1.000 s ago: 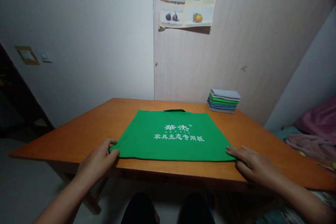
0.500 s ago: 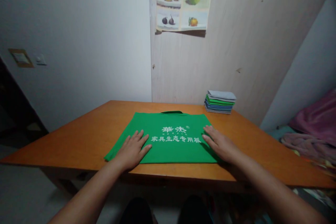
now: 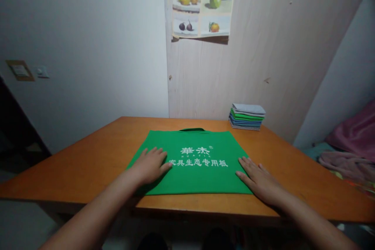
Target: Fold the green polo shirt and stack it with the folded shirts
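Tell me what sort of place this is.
Probably a room in a home: a wooden table, a sheet of fruit pictures hung above it, and heaped fabrics at the right.

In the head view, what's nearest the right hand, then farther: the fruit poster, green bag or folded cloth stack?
1. Green bag: right edge under the right hand.
2. Folded cloth stack: far right on the table.
3. Fruit poster: high on the wall.

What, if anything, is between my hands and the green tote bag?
Nothing visible: your left hand and right hand appear to touch the green tote bag. The folded cloth stack sits beyond its far right corner.
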### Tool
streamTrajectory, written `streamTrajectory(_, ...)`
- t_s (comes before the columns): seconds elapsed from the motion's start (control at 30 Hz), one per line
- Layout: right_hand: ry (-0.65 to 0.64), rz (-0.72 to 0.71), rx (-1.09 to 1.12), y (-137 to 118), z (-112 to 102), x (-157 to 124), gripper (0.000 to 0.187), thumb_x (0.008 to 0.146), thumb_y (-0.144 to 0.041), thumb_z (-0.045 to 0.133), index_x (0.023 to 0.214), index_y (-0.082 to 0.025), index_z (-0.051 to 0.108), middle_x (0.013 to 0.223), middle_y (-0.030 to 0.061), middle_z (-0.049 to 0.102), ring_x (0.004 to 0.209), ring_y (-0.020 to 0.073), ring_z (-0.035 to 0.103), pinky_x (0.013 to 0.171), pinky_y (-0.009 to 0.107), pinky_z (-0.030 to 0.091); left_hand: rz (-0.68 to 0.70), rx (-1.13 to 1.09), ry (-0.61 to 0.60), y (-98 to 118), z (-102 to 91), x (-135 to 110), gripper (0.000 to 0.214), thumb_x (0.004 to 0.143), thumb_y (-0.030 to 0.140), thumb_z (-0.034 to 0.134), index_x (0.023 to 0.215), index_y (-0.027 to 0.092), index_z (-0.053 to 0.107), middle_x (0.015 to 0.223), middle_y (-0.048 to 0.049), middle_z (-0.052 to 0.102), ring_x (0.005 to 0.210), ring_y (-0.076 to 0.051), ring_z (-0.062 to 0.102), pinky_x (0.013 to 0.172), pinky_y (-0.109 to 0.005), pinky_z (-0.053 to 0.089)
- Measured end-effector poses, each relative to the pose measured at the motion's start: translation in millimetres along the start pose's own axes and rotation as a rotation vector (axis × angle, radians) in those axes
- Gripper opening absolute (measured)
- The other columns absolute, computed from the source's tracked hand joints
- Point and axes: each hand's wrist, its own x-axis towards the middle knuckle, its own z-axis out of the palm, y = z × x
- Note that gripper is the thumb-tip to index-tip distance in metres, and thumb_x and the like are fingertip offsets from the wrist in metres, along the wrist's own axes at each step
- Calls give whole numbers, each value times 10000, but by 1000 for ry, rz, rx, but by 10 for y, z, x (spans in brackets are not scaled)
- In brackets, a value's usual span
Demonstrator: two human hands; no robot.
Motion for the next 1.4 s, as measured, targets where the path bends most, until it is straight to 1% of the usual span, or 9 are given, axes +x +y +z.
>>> streamTrajectory(0.13,3,-3,0,20,10,-4,819,973,-737,228,1597,-215,319,1664,70,238,1544,282,201,1251,565,175,212,-86,8,483,-109,518,600,1021,534,362,1484,175,493,1610,-169,389,1506,-356,315,1197,-575,270)
streamTrajectory(0.27,-4,-3,6,45,32,-5,823,966,-748,236,1597,-226,318,1658,65,251,1543,278,198,1254,556,180,307,-143,62,766,103,936,648,1034,569,278,1556,201,389,1676,-139,245,1553,-323,189,1224,-592,180)
streamTrajectory(0.33,-12,0,7,56,50,-7,823,966,-749,233,1600,-230,310,1658,64,247,1542,271,198,1257,548,176,286,-161,0,795,261,1032,722,1014,642,241,1585,211,338,1685,-138,205,1559,-332,156,1216,-623,159)
streamTrajectory(0.47,-40,7,26,92,24,-10,818,962,-751,258,1600,-242,310,1658,62,236,1541,274,198,1258,552,167,295,-194,-43,749,465,1052,859,952,765,211,1612,219,275,1692,-136,155,1567,-336,98,1221,-627,120)
streamTrajectory(0.63,-128,-7,71,110,-206,206,830,921,-772,371,1535,-221,461,1618,102,334,1516,327,271,1250,577,174,299,-226,-54,722,494,1054,891,930,800,176,1620,240,252,1695,-116,128,1570,-332,64,1225,-634,83)
streamTrajectory(0.87,-52,-119,179,-314,-386,1265,707,976,-600,391,1483,-126,522,1548,144,469,1446,301,430,1214,439,314,301,-257,-49,715,489,1057,859,950,769,107,1610,250,286,1690,-112,162,1569,-323,78,1225,-635,94)
streamTrajectory(1.07,24,-177,81,-716,-202,2008,655,1021,-472,358,1552,-91,392,1619,164,354,1518,288,296,1235,442,249,316,-266,-28,699,479,1022,805,976,728,135,1595,253,330,1683,-106,205,1567,-314,114,1230,-619,112)
streamTrajectory(1.2,-33,-149,2,-777,-37,2008,642,1028,-491,348,1539,-106,410,1594,175,407,1478,320,363,1188,501,300,312,-272,-26,702,481,1020,795,977,724,160,1595,254,333,1682,-109,208,1567,-314,119,1230,-618,116)
streamTrajectory(1.4,86,-115,-101,-806,-78,1891,474,1023,-425,384,1318,-154,637,1321,169,642,1240,296,574,1017,373,417,310,-286,-36,714,484,1026,788,979,717,186,1595,247,334,1686,-103,192,1570,-318,96,1229,-626,101)
